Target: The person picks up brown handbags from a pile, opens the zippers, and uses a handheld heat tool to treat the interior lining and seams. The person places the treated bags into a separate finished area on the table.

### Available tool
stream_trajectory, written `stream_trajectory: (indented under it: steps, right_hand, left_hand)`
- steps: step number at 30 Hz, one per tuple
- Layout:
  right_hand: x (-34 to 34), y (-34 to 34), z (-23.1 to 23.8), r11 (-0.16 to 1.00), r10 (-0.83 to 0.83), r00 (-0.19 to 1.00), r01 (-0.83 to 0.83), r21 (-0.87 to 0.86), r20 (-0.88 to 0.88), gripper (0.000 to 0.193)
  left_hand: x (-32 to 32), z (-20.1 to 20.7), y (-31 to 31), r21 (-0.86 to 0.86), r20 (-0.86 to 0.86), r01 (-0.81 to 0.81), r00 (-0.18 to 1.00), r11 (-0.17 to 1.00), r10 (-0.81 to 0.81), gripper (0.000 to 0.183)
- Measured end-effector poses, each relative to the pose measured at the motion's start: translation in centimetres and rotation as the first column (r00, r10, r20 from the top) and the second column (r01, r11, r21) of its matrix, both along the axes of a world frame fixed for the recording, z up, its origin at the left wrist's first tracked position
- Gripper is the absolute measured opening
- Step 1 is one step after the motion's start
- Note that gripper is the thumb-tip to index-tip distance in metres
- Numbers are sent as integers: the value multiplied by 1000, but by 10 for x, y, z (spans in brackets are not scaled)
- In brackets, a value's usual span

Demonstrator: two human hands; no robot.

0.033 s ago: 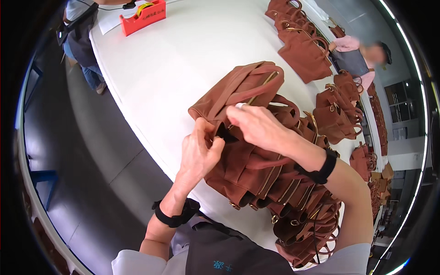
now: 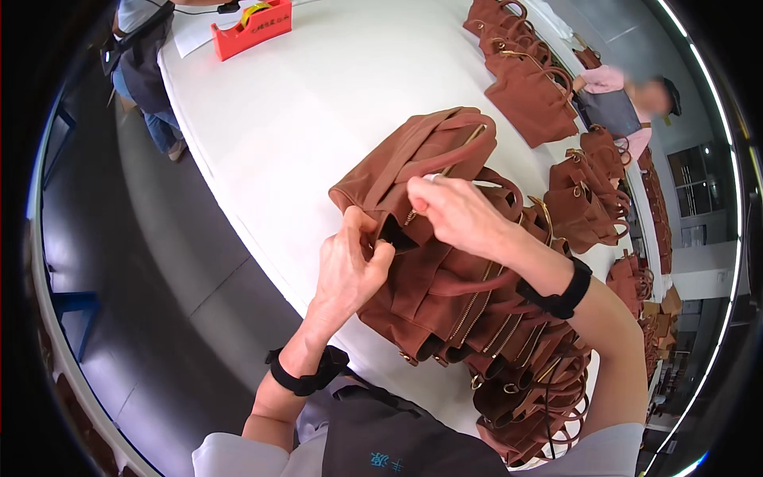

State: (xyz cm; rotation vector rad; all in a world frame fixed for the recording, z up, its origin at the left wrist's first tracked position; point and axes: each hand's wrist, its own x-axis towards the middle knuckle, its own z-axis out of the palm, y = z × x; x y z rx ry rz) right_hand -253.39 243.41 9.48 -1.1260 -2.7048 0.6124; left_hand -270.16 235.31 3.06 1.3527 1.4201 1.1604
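A reddish-brown handbag (image 2: 381,163) lies tilted on a white table, with its handles and a gold zipper at the top. My left hand (image 2: 350,262) pinches the edge of its near end, beside a dark opening. Over the zipper, my right hand (image 2: 469,219) is closed with its fingers curled in. Whatever those fingers grip is hidden behind the hand. Directly below this bag, a row of similar brown handbags (image 2: 409,298) leans together, several with gold zippers showing.
More brown handbags (image 2: 531,95) stand along the table's far right side. A red tape dispenser (image 2: 253,30) sits at the far left on the white table (image 2: 262,119). One person (image 2: 608,103) stands across the table; another (image 2: 147,79) is at the far left.
My right hand has shifted slightly right along the zipper, away from my left hand. More of the dark opening and gold zipper shows between them. The left hand keeps its pinch.
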Motion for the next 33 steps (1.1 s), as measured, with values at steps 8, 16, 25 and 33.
stream_trajectory:
  steps: [8,16,25,33]
  right_hand:
    - [76,87,29,884,-284,958,241,401,49,10]
    - [135,122,32,705,-544,837,497,506,-65,14]
    - [208,-89,134,734,-656,748,601,317,102,42]
    - [355,-361,86,-143,-948,-119,988,63,-296,45]
  left_hand:
    - [-21,-2,-9,-76,-62,-21,998,997,17,10]
    - [-35,17,-6,80,-388,212,907,974,-165,25]
    - [72,7,12,299,-518,633,736,714,-436,79]
    - [83,36,1,251,-464,667,718,701,-518,94]
